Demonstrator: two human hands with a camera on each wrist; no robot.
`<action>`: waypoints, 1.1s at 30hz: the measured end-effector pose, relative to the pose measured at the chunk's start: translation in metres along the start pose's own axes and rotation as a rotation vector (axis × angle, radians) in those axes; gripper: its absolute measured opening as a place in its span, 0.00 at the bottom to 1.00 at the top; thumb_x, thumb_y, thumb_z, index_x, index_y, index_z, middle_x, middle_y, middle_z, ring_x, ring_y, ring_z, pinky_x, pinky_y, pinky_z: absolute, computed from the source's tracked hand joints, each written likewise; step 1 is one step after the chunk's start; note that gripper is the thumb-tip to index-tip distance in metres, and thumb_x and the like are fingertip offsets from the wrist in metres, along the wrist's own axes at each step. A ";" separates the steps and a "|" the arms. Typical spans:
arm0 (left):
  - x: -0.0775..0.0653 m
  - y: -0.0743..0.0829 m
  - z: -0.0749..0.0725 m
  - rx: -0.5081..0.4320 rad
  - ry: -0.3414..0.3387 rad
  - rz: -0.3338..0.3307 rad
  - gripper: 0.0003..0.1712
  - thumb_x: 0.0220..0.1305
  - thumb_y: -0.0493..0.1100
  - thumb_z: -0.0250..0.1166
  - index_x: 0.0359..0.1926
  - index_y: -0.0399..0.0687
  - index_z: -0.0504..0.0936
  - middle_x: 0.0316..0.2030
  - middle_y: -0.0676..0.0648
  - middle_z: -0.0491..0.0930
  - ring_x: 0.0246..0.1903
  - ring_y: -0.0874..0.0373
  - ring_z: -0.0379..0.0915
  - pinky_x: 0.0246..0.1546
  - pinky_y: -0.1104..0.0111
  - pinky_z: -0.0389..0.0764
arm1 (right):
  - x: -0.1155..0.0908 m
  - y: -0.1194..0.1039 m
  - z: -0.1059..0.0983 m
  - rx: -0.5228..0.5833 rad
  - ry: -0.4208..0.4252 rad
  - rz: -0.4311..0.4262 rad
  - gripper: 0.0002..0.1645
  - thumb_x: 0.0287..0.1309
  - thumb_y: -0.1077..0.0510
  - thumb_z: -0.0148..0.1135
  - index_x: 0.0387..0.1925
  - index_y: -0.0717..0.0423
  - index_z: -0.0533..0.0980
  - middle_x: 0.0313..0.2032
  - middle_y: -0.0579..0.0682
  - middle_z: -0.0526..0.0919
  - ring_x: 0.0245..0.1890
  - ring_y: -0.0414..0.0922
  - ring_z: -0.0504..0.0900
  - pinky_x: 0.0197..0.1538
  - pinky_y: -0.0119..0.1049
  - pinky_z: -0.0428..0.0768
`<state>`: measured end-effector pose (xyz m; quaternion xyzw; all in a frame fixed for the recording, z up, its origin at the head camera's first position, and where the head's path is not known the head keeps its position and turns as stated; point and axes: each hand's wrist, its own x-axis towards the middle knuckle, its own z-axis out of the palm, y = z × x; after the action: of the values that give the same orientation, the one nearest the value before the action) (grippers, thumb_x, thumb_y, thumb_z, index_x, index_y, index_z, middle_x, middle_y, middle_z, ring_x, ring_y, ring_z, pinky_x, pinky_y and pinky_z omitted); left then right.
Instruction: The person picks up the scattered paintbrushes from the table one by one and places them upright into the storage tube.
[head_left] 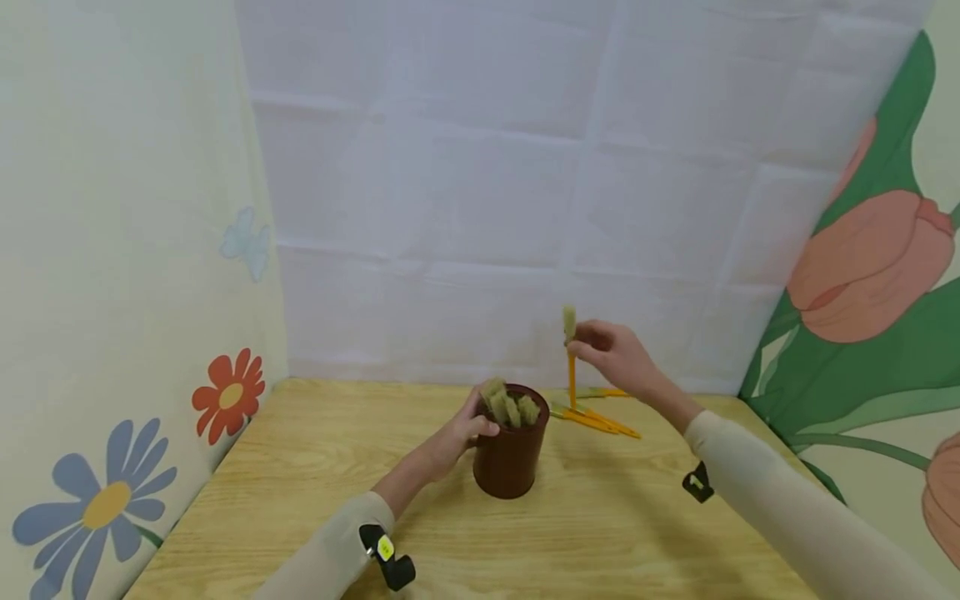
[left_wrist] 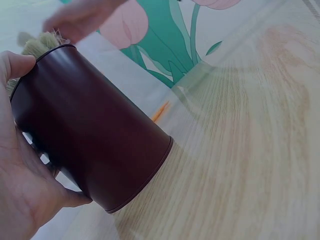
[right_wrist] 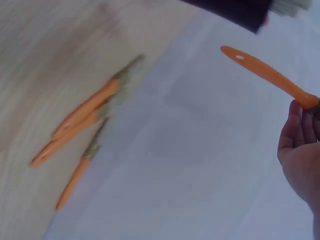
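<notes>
Cup gripped on one side, brush pinched upright on the other

On the table [head_left: 487,546] between the hands, the dark red cup [head_left: 508,462] could tip if knocked, because the left hand [head_left: 452,442] grips it from one side only. The held brush [head_left: 572,379] might swing, as most of its handle hangs free below the right hand [head_left: 617,354]. Under that hand, the loose brushes [head_left: 600,421] could be nudged by the handle end; I cannot tell whether it touches them. The bristle heads [head_left: 513,412], crowding the rim beside the left thumb, could snag anything passing over them.

The left hand curls round the cup, its thumb at the front just below the rim. The right hand sits higher and farther right, thumb and fingers narrowed on the brush's neck, bristles up.
</notes>
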<state>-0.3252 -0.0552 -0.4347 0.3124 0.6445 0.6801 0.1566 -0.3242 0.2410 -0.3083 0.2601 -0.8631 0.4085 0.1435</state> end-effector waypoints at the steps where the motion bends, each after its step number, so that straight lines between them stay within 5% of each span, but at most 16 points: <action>1: 0.000 0.000 0.000 -0.001 0.001 0.000 0.49 0.61 0.50 0.57 0.80 0.61 0.46 0.77 0.43 0.47 0.74 0.43 0.46 0.65 0.33 0.50 | 0.003 -0.005 -0.001 0.047 0.007 -0.001 0.17 0.71 0.51 0.63 0.56 0.55 0.81 0.48 0.55 0.86 0.47 0.48 0.84 0.50 0.46 0.81; 11: 0.001 -0.002 0.001 0.013 0.008 -0.012 0.49 0.61 0.50 0.57 0.81 0.60 0.45 0.77 0.42 0.49 0.73 0.41 0.48 0.64 0.33 0.53 | 0.011 -0.033 0.020 0.292 0.006 -0.058 0.17 0.70 0.53 0.64 0.54 0.58 0.81 0.49 0.56 0.85 0.48 0.55 0.83 0.52 0.44 0.81; 20: 0.001 -0.004 0.001 0.003 0.005 0.002 0.46 0.62 0.48 0.55 0.80 0.61 0.47 0.76 0.43 0.51 0.72 0.42 0.49 0.64 0.35 0.54 | 0.001 -0.019 0.048 0.240 -0.148 0.021 0.13 0.70 0.52 0.64 0.50 0.53 0.83 0.46 0.50 0.86 0.48 0.49 0.83 0.51 0.49 0.80; 24: 0.001 -0.005 0.001 0.005 0.005 0.010 0.47 0.61 0.48 0.55 0.80 0.62 0.48 0.76 0.44 0.51 0.72 0.43 0.50 0.64 0.35 0.54 | -0.001 -0.016 0.055 0.265 -0.231 0.008 0.14 0.71 0.53 0.64 0.52 0.56 0.82 0.48 0.51 0.85 0.50 0.50 0.83 0.51 0.50 0.80; 33: 0.000 -0.004 -0.001 0.012 -0.009 0.025 0.47 0.61 0.49 0.55 0.79 0.60 0.48 0.77 0.44 0.48 0.73 0.43 0.47 0.64 0.35 0.53 | -0.003 -0.010 0.063 0.117 -0.307 -0.038 0.16 0.71 0.56 0.63 0.56 0.53 0.81 0.50 0.46 0.83 0.48 0.49 0.81 0.45 0.44 0.82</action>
<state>-0.3270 -0.0553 -0.4389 0.3245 0.6437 0.6768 0.1493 -0.3182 0.1871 -0.3427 0.3438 -0.8444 0.4109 0.0022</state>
